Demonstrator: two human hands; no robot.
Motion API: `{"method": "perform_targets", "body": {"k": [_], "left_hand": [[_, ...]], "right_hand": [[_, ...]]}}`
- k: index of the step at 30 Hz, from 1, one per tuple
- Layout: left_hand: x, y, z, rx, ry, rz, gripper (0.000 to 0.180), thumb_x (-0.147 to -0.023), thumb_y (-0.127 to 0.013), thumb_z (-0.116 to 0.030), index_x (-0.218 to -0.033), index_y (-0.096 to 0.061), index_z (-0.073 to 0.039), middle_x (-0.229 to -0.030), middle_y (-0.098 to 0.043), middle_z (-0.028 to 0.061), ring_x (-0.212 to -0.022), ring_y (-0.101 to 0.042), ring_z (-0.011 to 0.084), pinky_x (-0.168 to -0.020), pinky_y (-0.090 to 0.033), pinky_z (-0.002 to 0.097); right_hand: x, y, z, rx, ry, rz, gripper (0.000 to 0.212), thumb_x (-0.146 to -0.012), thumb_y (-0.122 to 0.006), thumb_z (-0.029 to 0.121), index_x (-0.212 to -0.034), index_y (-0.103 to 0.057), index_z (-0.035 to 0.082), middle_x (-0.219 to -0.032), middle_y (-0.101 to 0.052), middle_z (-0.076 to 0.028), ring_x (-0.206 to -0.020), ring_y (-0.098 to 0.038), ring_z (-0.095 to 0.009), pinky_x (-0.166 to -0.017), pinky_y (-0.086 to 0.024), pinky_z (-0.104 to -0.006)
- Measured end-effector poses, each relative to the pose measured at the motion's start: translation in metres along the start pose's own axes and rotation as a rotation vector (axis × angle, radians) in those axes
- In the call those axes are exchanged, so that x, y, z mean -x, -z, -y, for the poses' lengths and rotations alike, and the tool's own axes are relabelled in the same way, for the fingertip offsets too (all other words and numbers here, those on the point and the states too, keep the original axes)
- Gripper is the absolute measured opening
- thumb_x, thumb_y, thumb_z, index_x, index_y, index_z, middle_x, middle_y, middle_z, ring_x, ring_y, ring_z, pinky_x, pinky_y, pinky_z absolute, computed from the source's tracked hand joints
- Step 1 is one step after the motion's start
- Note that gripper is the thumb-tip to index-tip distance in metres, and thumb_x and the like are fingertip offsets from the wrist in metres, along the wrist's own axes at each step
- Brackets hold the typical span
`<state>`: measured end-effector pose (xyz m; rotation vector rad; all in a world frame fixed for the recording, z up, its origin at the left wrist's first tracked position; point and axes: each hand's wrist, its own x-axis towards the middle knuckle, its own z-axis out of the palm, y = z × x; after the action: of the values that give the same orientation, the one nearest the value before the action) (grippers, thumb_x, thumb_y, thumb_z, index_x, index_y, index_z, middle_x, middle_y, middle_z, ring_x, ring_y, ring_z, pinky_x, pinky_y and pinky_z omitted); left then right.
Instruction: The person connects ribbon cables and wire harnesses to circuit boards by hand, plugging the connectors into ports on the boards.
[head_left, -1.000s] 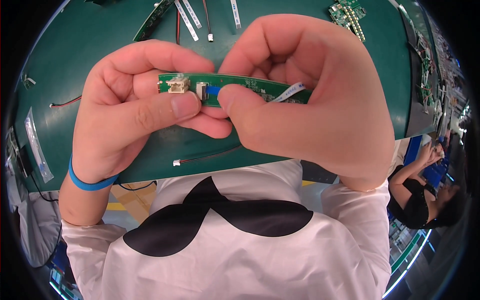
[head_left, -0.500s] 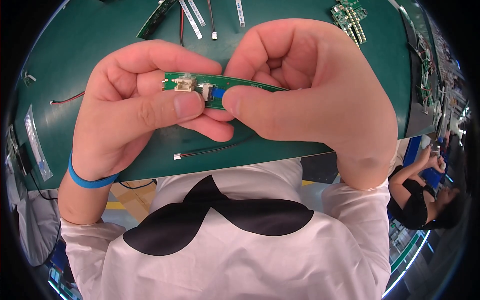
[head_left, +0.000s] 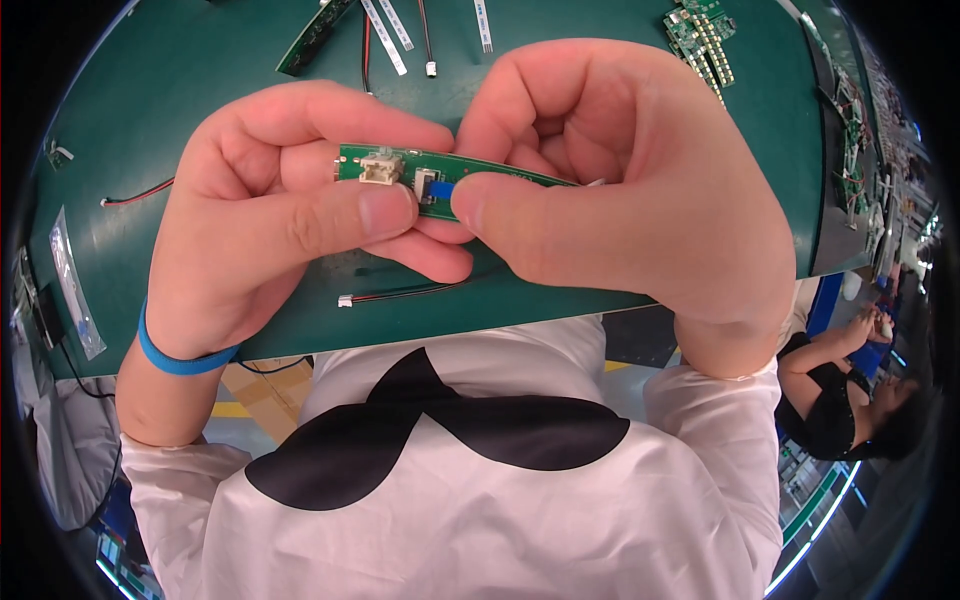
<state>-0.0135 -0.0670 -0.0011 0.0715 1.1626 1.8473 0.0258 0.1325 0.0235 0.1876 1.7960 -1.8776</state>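
- Holding position: the left hand (head_left: 270,210) is closed in a pinch on the left end of a narrow green circuit board (head_left: 440,178), thumb across the near face and fingers curled behind, so the board sits raised above the green tabletop (head_left: 180,90), roughly level, in front of the chest.
- On the board, just beside the left thumb tip, stand a white connector (head_left: 380,168) and a smaller dark socket with a blue-tipped flat cable (head_left: 441,189) at it; whether the cable is fully seated cannot be told.
- Handling judgement: the board looks light, thin and stiff, but likely fragile at its soldered parts; it is best gripped by its long edges and bare ends, not by the connectors. The flat cable appears soft and easily creased; take it by the stiffened blue tip.
- The right hand (head_left: 620,200) is curled shut around the right portion of the board, its thumb tip pressed on the blue cable tip next to the socket; its fingers hide the board's right end.
- Lying on the tabletop: a thin red-and-black wire lead (head_left: 410,293) under the hands, loose flat cables (head_left: 385,25) at the far edge, and another green circuit board (head_left: 705,35) far right.
- A second person (head_left: 850,400) sits well apart at the lower right.
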Motion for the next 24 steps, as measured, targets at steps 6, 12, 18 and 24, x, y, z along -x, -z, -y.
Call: {"method": "perform_targets", "body": {"k": [6,12,18,24], "left_hand": [[0.001,-0.004,-0.001,-0.044,-0.027,-0.005,0.029,-0.076,-0.063,0.003,-0.103,-0.054,0.005,-0.090,-0.064,0.0126,-0.077,-0.064,0.0174,-0.070,-0.052,0.0254],[0.000,-0.003,-0.001,-0.085,-0.032,0.008,0.028,-0.077,-0.062,0.003,-0.104,-0.054,0.005,-0.092,-0.064,0.0121,-0.080,-0.064,0.0175,-0.072,-0.052,0.0258],[0.001,-0.004,0.004,-0.018,-0.064,-0.052,0.025,-0.079,-0.059,0.003,-0.104,-0.055,0.005,-0.090,-0.064,0.0113,-0.081,-0.063,0.0169,-0.075,-0.051,0.0254],[0.000,-0.004,0.009,-0.120,-0.116,-0.090,0.019,-0.080,-0.056,0.003,-0.098,-0.053,0.003,-0.087,-0.063,0.0105,-0.075,-0.063,0.0172,-0.069,-0.052,0.0263]], "right_hand": [[0.004,-0.003,0.004,-0.030,-0.024,-0.028,0.008,-0.073,-0.062,-0.006,-0.076,-0.056,-0.002,-0.063,-0.054,0.001,-0.054,-0.047,0.000,-0.044,-0.032,-0.0134],[0.005,-0.002,0.013,-0.023,-0.060,-0.009,0.009,-0.073,-0.063,-0.004,-0.075,-0.056,-0.001,-0.065,-0.055,0.001,-0.055,-0.048,0.000,-0.045,-0.033,-0.0133],[0.001,-0.008,0.001,0.183,0.115,-0.102,0.008,-0.073,-0.065,-0.003,-0.077,-0.058,0.000,-0.069,-0.056,0.002,-0.060,-0.050,0.000,-0.050,-0.035,-0.0124],[0.000,-0.004,-0.003,0.274,0.180,-0.089,0.008,-0.074,-0.065,-0.002,-0.078,-0.059,-0.001,-0.070,-0.058,0.002,-0.062,-0.050,0.000,-0.051,-0.036,-0.0124]]}}
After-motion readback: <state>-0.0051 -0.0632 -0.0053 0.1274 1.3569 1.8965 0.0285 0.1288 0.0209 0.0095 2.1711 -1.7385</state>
